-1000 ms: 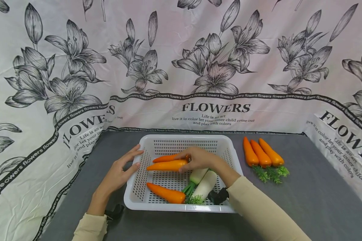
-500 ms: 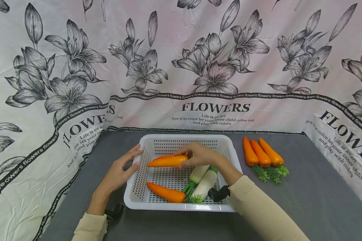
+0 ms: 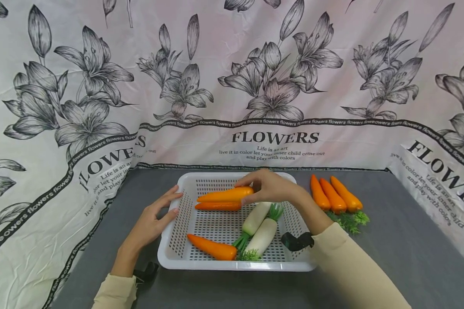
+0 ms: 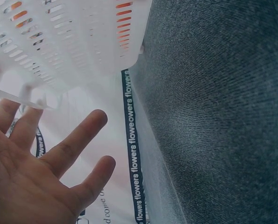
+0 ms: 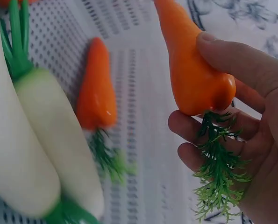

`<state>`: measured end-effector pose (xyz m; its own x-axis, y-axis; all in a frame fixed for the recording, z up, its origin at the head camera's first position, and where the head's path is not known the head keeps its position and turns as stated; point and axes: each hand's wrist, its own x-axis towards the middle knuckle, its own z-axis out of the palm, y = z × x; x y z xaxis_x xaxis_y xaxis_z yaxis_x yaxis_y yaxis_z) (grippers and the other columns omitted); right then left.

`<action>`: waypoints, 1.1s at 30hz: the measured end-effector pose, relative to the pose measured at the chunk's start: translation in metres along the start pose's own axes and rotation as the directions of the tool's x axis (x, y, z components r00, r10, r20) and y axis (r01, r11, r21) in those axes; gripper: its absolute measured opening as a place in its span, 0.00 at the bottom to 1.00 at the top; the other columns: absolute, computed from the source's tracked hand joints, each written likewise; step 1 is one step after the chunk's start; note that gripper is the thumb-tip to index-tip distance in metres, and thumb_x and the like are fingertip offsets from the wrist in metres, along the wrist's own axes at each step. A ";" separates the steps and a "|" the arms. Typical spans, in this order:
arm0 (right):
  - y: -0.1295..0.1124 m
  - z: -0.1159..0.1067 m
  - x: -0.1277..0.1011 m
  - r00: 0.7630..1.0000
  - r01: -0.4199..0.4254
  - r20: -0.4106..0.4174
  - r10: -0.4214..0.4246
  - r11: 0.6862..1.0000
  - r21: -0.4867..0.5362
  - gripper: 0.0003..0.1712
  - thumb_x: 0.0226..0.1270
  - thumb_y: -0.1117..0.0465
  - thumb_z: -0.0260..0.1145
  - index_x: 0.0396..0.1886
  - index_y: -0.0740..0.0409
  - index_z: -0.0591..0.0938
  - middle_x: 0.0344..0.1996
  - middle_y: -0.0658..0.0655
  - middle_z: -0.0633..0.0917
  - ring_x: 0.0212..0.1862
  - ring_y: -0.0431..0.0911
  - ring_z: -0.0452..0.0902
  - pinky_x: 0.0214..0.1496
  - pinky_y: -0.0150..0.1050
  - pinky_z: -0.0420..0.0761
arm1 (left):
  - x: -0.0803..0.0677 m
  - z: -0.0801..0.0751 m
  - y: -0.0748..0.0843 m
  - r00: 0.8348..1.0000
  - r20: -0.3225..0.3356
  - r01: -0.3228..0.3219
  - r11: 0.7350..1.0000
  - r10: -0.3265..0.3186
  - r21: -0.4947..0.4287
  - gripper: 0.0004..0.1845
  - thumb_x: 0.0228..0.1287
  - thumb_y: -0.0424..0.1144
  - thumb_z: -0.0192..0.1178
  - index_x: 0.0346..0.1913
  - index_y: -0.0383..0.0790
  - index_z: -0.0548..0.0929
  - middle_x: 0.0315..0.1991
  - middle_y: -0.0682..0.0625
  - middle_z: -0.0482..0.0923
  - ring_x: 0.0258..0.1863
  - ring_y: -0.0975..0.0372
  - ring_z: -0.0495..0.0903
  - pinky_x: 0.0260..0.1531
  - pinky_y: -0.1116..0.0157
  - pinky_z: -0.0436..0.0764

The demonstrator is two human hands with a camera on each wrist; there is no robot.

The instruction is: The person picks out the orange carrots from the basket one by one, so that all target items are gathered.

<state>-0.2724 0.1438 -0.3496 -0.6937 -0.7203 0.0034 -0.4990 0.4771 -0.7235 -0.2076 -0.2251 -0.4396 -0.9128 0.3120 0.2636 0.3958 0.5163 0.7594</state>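
Observation:
My right hand (image 3: pixel 268 187) grips an orange toy carrot (image 3: pixel 225 195) by its leafy end and holds it above the white slotted basket (image 3: pixel 178 240). The right wrist view shows the same carrot (image 5: pixel 191 70) pinched between thumb and fingers, green leaves hanging in the palm. Below it in the basket lie another carrot (image 3: pixel 218 206), a third carrot (image 3: pixel 212 248) near the front, and two white radishes (image 3: pixel 260 234). My left hand (image 3: pixel 154 219) rests with straight fingers against the basket's left wall (image 4: pixel 78 42).
Three carrots (image 3: pixel 334 197) with green tops lie side by side on the grey tabletop (image 3: pixel 402 249) right of the basket. A flower-printed cloth (image 3: pixel 232 86) stands as a backdrop behind and along both sides.
My right hand has lifted the carrot up and toward the basket's far right, uncovering the carrot that lay beneath it. The left hand has stayed put.

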 end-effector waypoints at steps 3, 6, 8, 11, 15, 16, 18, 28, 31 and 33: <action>0.001 -0.012 -0.014 0.999 -0.027 -0.046 0.028 0.999 0.016 0.28 0.57 0.53 0.73 0.59 0.48 0.80 0.47 0.50 0.85 0.40 0.43 0.83 0.46 0.38 0.83 | 0.000 0.000 -0.001 1.000 -0.004 -0.007 1.000 0.007 0.006 0.24 0.70 0.43 0.56 0.68 0.59 0.69 0.77 0.57 0.53 0.60 0.54 0.74 0.45 0.63 0.81; 0.006 -0.022 -0.030 0.991 -0.058 -0.122 0.059 0.998 0.008 0.28 0.57 0.52 0.73 0.59 0.48 0.80 0.46 0.52 0.85 0.38 0.44 0.82 0.43 0.38 0.83 | 0.000 0.000 -0.002 1.000 -0.010 -0.007 1.000 0.008 0.005 0.24 0.70 0.43 0.56 0.68 0.58 0.70 0.77 0.57 0.53 0.58 0.54 0.75 0.42 0.63 0.82; 0.012 -0.028 -0.040 0.981 -0.077 -0.179 0.075 0.997 -0.005 0.29 0.57 0.51 0.73 0.59 0.49 0.80 0.47 0.53 0.85 0.37 0.45 0.81 0.42 0.37 0.82 | 0.000 0.001 -0.002 1.000 -0.013 -0.008 1.000 0.008 0.006 0.24 0.70 0.44 0.56 0.68 0.58 0.70 0.77 0.57 0.53 0.57 0.54 0.75 0.41 0.65 0.82; 0.023 -0.034 -0.057 0.958 -0.126 -0.264 0.116 0.992 -0.024 0.30 0.57 0.49 0.73 0.60 0.49 0.80 0.48 0.53 0.84 0.37 0.45 0.81 0.41 0.37 0.82 | 0.000 0.001 -0.003 1.000 -0.012 -0.008 1.000 0.008 0.000 0.24 0.70 0.43 0.56 0.68 0.57 0.70 0.77 0.56 0.53 0.56 0.54 0.75 0.38 0.67 0.82; 0.038 -0.040 -0.079 0.918 -0.195 -0.354 0.180 0.981 -0.007 0.31 0.58 0.46 0.72 0.60 0.48 0.79 0.49 0.55 0.84 0.39 0.47 0.81 0.41 0.37 0.82 | -0.001 0.001 -0.003 1.000 -0.007 -0.007 1.000 0.007 0.000 0.24 0.71 0.44 0.55 0.68 0.57 0.70 0.77 0.57 0.53 0.56 0.54 0.75 0.38 0.68 0.82; 0.042 -0.042 -0.084 0.907 -0.210 -0.373 0.195 0.978 0.000 0.31 0.58 0.45 0.71 0.61 0.48 0.78 0.49 0.55 0.83 0.40 0.47 0.81 0.41 0.37 0.82 | -0.001 0.001 -0.003 1.000 -0.007 -0.007 1.000 0.007 0.001 0.24 0.71 0.44 0.55 0.68 0.57 0.70 0.77 0.57 0.53 0.56 0.55 0.75 0.38 0.68 0.82; 0.049 -0.044 -0.094 0.888 -0.235 -0.406 0.218 0.972 0.008 0.31 0.59 0.45 0.70 0.62 0.47 0.78 0.50 0.56 0.83 0.41 0.49 0.81 0.41 0.37 0.82 | -0.001 0.000 -0.002 1.000 -0.004 -0.004 1.000 0.004 -0.002 0.24 0.71 0.44 0.55 0.68 0.57 0.69 0.77 0.57 0.53 0.55 0.55 0.75 0.37 0.68 0.82; 0.082 -0.055 -0.144 0.760 -0.387 -0.568 0.317 0.922 -0.004 0.33 0.61 0.41 0.67 0.64 0.45 0.76 0.49 0.58 0.84 0.38 0.40 0.80 0.33 0.35 0.80 | -0.001 0.000 0.000 1.000 0.002 -0.005 1.000 0.005 0.004 0.24 0.71 0.44 0.55 0.68 0.57 0.69 0.77 0.57 0.53 0.56 0.55 0.74 0.37 0.67 0.82; 0.092 -0.058 -0.159 0.708 -0.427 -0.628 0.323 0.904 -0.017 0.32 0.61 0.40 0.66 0.64 0.46 0.77 0.48 0.60 0.83 0.35 0.34 0.77 0.29 0.34 0.78 | -0.001 0.000 -0.001 1.000 0.003 -0.005 1.000 0.005 0.016 0.24 0.71 0.45 0.55 0.68 0.58 0.69 0.77 0.57 0.53 0.56 0.55 0.74 0.39 0.66 0.81; 0.099 -0.061 -0.169 0.669 -0.454 -0.666 0.328 0.891 -0.017 0.32 0.61 0.40 0.66 0.63 0.47 0.77 0.48 0.60 0.83 0.34 0.30 0.75 0.27 0.34 0.77 | -0.001 0.000 -0.001 1.000 0.003 -0.004 1.000 0.004 0.024 0.24 0.71 0.45 0.55 0.68 0.58 0.69 0.77 0.58 0.53 0.55 0.56 0.74 0.40 0.66 0.81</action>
<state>-0.2363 0.3431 -0.3799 -0.9743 0.0099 0.2249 -0.1387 0.7606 -0.6342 -0.2074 -0.2256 -0.4406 -0.9110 0.3161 0.2649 0.4016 0.5339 0.7441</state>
